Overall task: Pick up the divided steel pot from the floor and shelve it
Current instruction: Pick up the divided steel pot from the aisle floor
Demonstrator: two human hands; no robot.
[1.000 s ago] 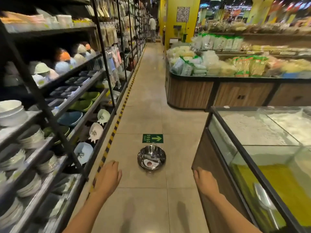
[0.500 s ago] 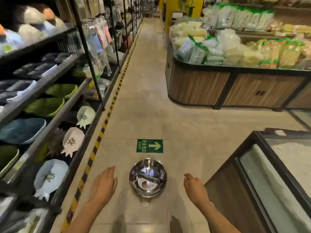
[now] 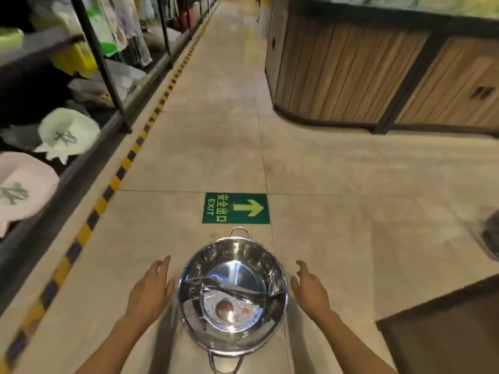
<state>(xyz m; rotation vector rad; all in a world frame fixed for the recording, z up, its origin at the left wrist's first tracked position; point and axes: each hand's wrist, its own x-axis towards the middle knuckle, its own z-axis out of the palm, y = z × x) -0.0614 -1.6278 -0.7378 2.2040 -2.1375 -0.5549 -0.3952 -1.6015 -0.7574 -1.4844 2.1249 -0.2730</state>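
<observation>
The divided steel pot stands on the tiled floor low in the middle of the view, shiny, with a partition across its inside and a wire handle at the far and near rims. A label lies in its near half. My left hand hovers just left of the pot's rim, fingers spread, holding nothing. My right hand hovers just right of the rim, likewise open. Neither hand touches the pot.
Dark shelving with pale leaf-shaped dishes runs along the left, edged by yellow-black floor tape. A green EXIT sticker lies beyond the pot. A wood-panelled display counter stands at right rear; a dark cabinet corner at lower right.
I have come closer and bent down, so the pot now looms larger. Both hands have dropped toward it and now flank its rim on either side.
</observation>
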